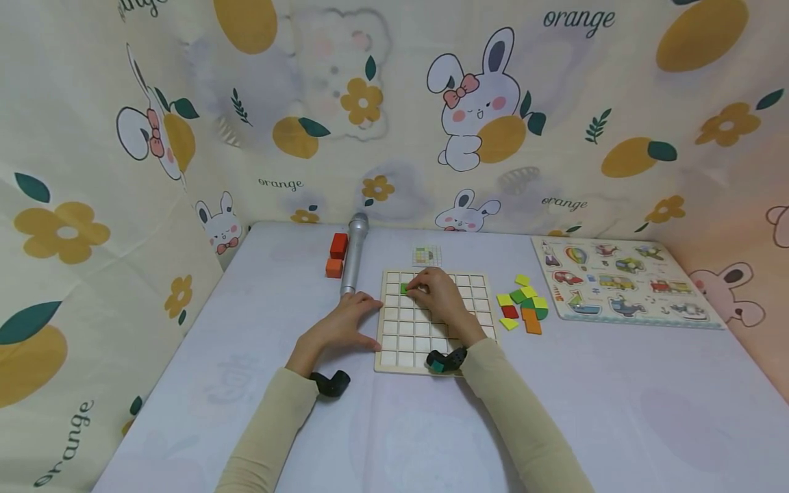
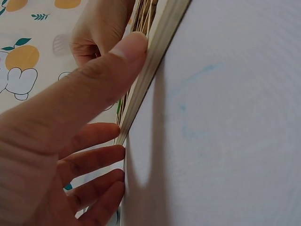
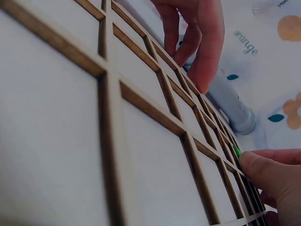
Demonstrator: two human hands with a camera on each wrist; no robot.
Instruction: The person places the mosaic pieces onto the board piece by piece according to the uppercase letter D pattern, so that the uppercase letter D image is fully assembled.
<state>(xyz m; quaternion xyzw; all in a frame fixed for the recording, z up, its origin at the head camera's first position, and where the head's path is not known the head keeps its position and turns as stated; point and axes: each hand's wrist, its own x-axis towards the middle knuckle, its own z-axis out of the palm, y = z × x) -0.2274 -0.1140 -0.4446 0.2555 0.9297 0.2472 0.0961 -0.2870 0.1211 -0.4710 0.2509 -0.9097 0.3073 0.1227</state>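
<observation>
A wooden grid board (image 1: pixel 397 342) with square cells lies flat on the table. My left hand (image 1: pixel 345 322) is at its left side, thumb and fingertips spread along the edge; the left wrist view shows the thumb (image 2: pixel 130 47) resting on the frame. Over the board's upper part, my right hand (image 1: pixel 440 298) pinches a small green tile (image 1: pixel 404 288) by its right side. The tile sits at a cell in the upper left of the grid. In the right wrist view the green tile (image 3: pixel 236 150) shows just beyond the thumb tip, partly hidden by it.
Right of the board lies a loose pile of yellow, green, red and orange tiles (image 1: pixel 531 320). A picture puzzle board (image 1: pixel 592 281) is farther right. A silver microphone (image 1: pixel 353 253) and orange-red blocks (image 1: pixel 334 268) are at the back left. A small patterned card (image 1: pixel 427 256) lies behind the grid.
</observation>
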